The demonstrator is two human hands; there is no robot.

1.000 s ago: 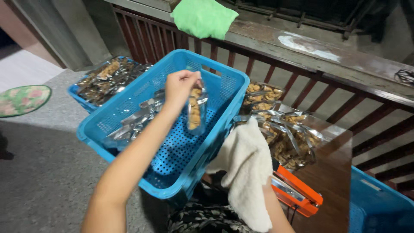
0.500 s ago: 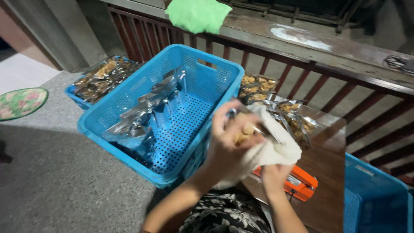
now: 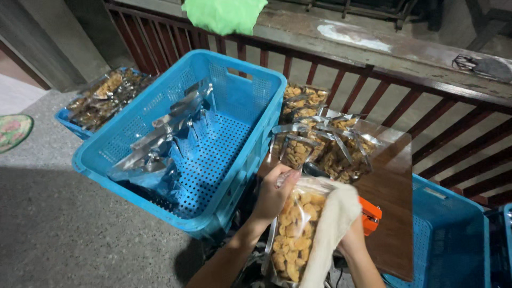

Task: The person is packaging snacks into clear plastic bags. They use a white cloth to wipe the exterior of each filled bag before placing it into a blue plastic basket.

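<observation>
At far left a round mat lies on the grey floor; beyond it a small blue tray holds clear packs of brown snacks; next comes a big blue crate, tilted toward the camera, with a row of silver pouches leaning along its left wall and the perforated bottom bare to their right; above it a green cloth hangs over the ledge of a dark red railing; right of the crate a brown table carries a heap of filled bags; low in the middle the left hand closes its fingers around the upper edge of a clear bag full of pale brown nuggets, which hangs upright just in front of the table and beside the crate's near corner; the right hand is mostly hidden under a white cloth pressed against the bag's right side, so I cannot tell how far its fingers are curled; just past it an orange sealer pokes out on the table edge; at far right another blue crate stands on the floor.
</observation>
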